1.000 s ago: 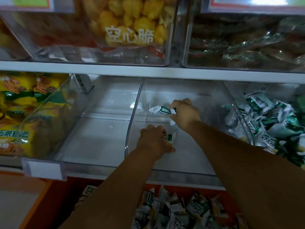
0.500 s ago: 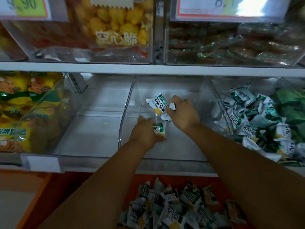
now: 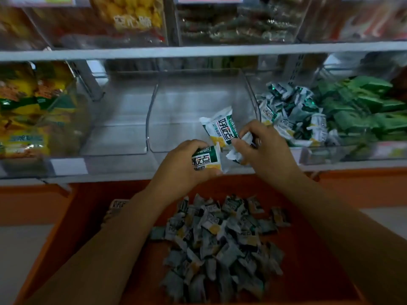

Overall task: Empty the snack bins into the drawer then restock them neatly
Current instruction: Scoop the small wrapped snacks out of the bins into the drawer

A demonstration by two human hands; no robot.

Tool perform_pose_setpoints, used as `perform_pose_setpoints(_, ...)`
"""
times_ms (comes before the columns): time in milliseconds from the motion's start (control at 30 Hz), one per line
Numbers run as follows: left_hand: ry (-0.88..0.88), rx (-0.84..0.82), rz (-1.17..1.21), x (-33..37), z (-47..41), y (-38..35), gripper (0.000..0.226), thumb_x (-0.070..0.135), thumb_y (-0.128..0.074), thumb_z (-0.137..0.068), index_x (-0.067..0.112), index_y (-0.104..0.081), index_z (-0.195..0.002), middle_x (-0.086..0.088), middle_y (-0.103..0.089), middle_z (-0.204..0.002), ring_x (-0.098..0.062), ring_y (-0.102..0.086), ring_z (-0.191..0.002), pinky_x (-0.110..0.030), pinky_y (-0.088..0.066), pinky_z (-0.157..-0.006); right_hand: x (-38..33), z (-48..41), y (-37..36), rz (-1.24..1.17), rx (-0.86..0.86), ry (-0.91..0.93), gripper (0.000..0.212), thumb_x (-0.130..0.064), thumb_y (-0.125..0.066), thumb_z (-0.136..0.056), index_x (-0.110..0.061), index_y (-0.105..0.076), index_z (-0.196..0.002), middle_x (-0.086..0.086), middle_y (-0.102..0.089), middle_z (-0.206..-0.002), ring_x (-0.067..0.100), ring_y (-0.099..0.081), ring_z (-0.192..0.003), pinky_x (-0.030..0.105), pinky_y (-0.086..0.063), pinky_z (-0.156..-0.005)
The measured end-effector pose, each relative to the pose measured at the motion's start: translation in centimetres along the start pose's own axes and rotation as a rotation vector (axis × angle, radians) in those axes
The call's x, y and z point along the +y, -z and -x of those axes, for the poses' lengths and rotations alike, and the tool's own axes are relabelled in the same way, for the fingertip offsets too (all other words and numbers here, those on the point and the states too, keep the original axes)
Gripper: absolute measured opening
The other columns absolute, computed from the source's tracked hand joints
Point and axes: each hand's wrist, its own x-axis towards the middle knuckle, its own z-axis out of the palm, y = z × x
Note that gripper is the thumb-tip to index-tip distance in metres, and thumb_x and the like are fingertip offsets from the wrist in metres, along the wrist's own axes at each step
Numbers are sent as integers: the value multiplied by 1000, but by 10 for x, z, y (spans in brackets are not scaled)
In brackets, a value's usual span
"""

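Note:
My left hand [image 3: 185, 164] grips a small white and green snack packet [image 3: 206, 160] in front of the clear middle bin [image 3: 198, 102]. My right hand [image 3: 264, 150] pinches another white and green packet [image 3: 220, 126] that sticks up to the left, with more wrapper bunched under its fingers. Both hands are over the shelf's front edge, above the orange drawer [image 3: 319, 249]. A heap of the same packets [image 3: 220, 238] lies in the drawer. No packets show inside the middle bin.
A clear bin [image 3: 116, 111] left of the middle one also holds nothing. Yellow snack bags [image 3: 28, 111] fill the far left bin. On the right sit white and green packets [image 3: 293, 115] and green packs [image 3: 363, 106]. Upper bins [image 3: 132, 20] hold other snacks.
Both hands have drawn back out of the middle bin towards me, each carrying its packet, and now hang over the drawer. The view has tilted down, showing more of the drawer.

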Motion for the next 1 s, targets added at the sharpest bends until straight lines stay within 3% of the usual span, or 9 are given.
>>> perform_pose_setpoints(133,51,-185,4,-16,36,-48,57,43,-82,-73,32,-56,-122,23,-47,-109,3,-50,-96,-2,-39,-71,30,67,-7,38,-105,-110,17,-44,-56,-91,-40,-44,-80,-4,-52,-84,7,-50,-77,33,-45,-59)
perform_pose_setpoints(200,84,-311,-52,-37,47,-79,61,47,-80,-74,31,-54,-127,16,-50,-115,-3,-51,-100,-7,-39,-70,59,96,-22,89,-227,-207,16,-43,-56,-92,-39,-44,-83,-5,-51,-84,10,-51,-77,28,-41,-54)
perform_pose_setpoints(333,271,-452,-136,-85,55,-134,71,50,-75,-79,29,-46,-140,-1,-35,-146,-23,-44,-127,-38,-44,-103,127,135,-61,60,-452,-489,17,-34,-54,-98,-28,-45,-84,-4,-47,-73,16,-42,-61,32,-39,-52)
perform_pose_setpoints(400,308,-451,-185,-105,55,-154,67,49,-73,-82,28,-48,-140,-2,-26,-153,-26,-33,-138,-40,-34,-112,151,144,-80,33,-493,-620,12,-32,-52,-99,-22,-50,-93,3,-53,-77,22,-47,-66,40,-43,-64)
perform_pose_setpoints(467,328,-478,-203,-122,54,-171,61,44,-71,-86,25,-50,-140,-2,-12,-162,-23,-17,-147,-38,-24,-115,172,151,-98,96,-514,-706,17,-30,-52,-97,-16,-52,-107,8,-60,-98,24,-53,-83,35,-43,-72)
perform_pose_setpoints(567,324,-506,-180,-136,52,-197,59,41,-71,-86,25,-50,-140,1,2,-164,-22,-6,-151,-39,-24,-118,193,155,-122,132,-626,-732,15,-24,-50,-97,-17,-47,-110,13,-53,-124,28,-55,-103,34,-47,-84)
perform_pose_setpoints(700,283,-518,-260,-146,54,-219,65,49,-70,-84,41,-41,-142,8,13,-163,-27,-2,-150,-47,-36,-112,199,152,-128,288,-671,-776,41,-34,-48,-99,-15,-45,-134,14,-40,-138,35,-47,-122,41,-43,-94)
perform_pose_setpoints(867,319,-624,-307,-140,48,-214,89,52,-72,-82,48,-15,-152,5,18,-163,-32,1,-151,-52,-33,-114,195,154,-117,209,-726,-799,54,-45,-51,-96,-16,-36,-139,17,-30,-145,36,-53,-116,38,-46,-87)
perform_pose_setpoints(1000,241,-638,-399,-107,35,-183,86,50,-71,-83,37,-23,-153,-1,3,-165,-27,-12,-150,-44,-30,-117,177,142,-84,151,-703,-748,59,-46,-51,-96,-18,-32,-144,16,-31,-147,32,-55,-114,37,-48,-84)
